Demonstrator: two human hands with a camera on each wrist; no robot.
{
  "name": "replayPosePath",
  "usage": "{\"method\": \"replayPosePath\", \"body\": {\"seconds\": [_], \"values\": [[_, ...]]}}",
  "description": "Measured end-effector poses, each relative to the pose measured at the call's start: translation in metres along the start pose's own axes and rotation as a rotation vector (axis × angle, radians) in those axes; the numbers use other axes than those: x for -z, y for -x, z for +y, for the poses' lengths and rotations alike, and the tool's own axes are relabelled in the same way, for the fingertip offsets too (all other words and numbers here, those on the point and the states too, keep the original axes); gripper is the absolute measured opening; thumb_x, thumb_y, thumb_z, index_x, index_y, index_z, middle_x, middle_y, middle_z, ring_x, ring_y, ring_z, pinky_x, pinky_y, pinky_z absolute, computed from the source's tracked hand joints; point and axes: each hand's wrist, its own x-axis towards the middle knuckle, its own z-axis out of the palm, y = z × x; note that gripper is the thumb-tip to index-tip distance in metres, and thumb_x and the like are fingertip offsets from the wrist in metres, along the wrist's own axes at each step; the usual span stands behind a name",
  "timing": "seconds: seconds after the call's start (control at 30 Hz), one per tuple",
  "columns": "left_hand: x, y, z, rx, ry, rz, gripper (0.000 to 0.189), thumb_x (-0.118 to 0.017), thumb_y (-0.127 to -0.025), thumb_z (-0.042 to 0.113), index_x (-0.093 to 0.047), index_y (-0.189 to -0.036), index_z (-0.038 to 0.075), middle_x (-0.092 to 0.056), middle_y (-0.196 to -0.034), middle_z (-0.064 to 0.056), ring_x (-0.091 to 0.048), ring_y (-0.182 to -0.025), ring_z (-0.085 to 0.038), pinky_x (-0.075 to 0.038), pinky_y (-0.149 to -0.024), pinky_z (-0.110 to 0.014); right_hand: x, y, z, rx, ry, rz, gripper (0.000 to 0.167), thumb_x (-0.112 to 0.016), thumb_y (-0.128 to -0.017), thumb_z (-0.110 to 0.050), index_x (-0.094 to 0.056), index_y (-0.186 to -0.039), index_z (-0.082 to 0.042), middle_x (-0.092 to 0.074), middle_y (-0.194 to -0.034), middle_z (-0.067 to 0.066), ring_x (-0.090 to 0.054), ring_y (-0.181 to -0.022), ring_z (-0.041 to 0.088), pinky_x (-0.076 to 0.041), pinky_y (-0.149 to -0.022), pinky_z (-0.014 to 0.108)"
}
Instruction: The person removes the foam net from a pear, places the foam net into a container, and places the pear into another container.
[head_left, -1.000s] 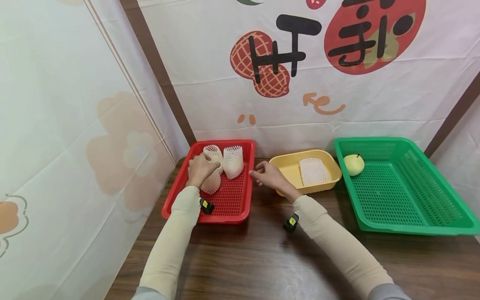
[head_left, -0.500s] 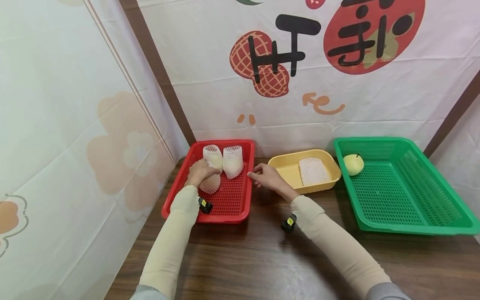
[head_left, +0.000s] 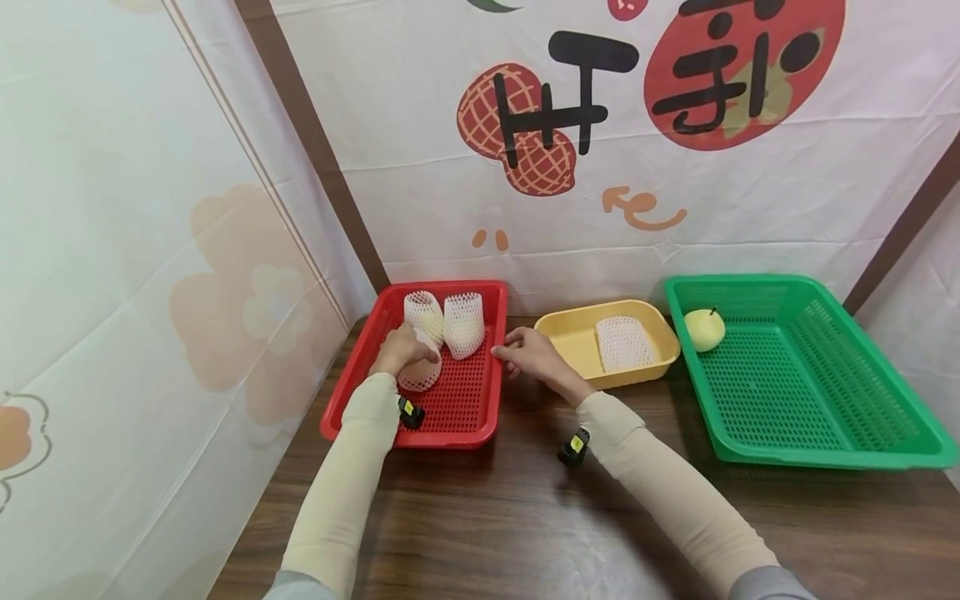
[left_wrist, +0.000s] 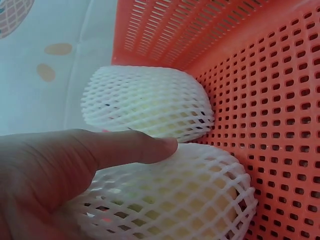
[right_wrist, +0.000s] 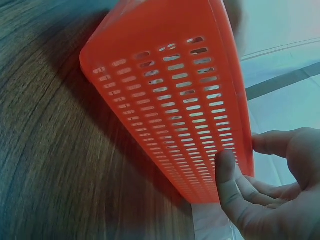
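Observation:
Inside the red basket (head_left: 459,400) lie several pears in white foam nets. My left hand (head_left: 399,352) is over the nearest netted pear (head_left: 422,372); in the left wrist view its thumb lies along that pear (left_wrist: 185,200), while its other fingers are hidden. Behind are two more netted pears, one left (head_left: 424,318) and one right (head_left: 465,325). At the basket's right side, my right hand (head_left: 534,354) holds the rim between thumb and fingers, its fingertips in front of the outer wall (right_wrist: 170,90) in the right wrist view.
A shallow yellow tray (head_left: 566,337) with a white foam net (head_left: 624,343) stands right of the red basket. Further right, a green basket (head_left: 795,392) holds a bare pear (head_left: 704,330) in its back left corner. A printed cloth (head_left: 420,192) hangs behind the wooden table (head_left: 510,517).
My left hand has lowered onto the nearest netted pear in the red basket. The right hand has moved slightly left against the basket's rim.

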Motion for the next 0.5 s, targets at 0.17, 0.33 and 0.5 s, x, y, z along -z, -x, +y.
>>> {"method": "replayPosePath", "body": {"seconds": [0.17, 0.33, 0.5], "values": [[-0.0018, 0.0006, -0.0007, 0.059, 0.036, 0.008, 0.112, -0.082, -0.091, 0.027, -0.007, -0.166, -0.01, -0.031, -0.166, -0.036, -0.037, -0.152, -0.051, -0.034, -0.125, -0.062, -0.0032, 0.0001, 0.0003, -0.033, -0.09, 0.004, 0.036, -0.073, -0.101, -0.016, -0.061, -0.126, 0.007, -0.077, -0.099, 0.018, -0.071, -0.069, 0.014, -0.065, -0.069, 0.034], [-0.001, 0.0023, -0.0018, 0.061, 0.049, 0.02, 0.104, -0.083, -0.091, 0.029, -0.019, -0.163, -0.01, -0.038, -0.162, -0.035, -0.047, -0.144, -0.048, -0.04, -0.12, -0.062, -0.0051, -0.0014, -0.0012, -0.059, -0.192, -0.004, 0.034, -0.071, -0.102, -0.011, -0.059, -0.126, 0.01, -0.076, -0.1, 0.02, -0.07, -0.069, 0.013, -0.066, -0.077, 0.042], [-0.0007, 0.004, -0.0043, 0.051, 0.095, 0.008, 0.102, -0.082, -0.091, 0.026, -0.02, -0.165, -0.005, -0.035, -0.167, -0.029, -0.043, -0.148, -0.045, -0.037, -0.123, -0.062, -0.0064, -0.0036, -0.0002, -0.065, -0.255, -0.012, 0.035, -0.069, -0.102, -0.008, -0.056, -0.128, 0.011, -0.075, -0.103, 0.023, -0.071, -0.069, 0.013, -0.063, -0.089, 0.055]]}}
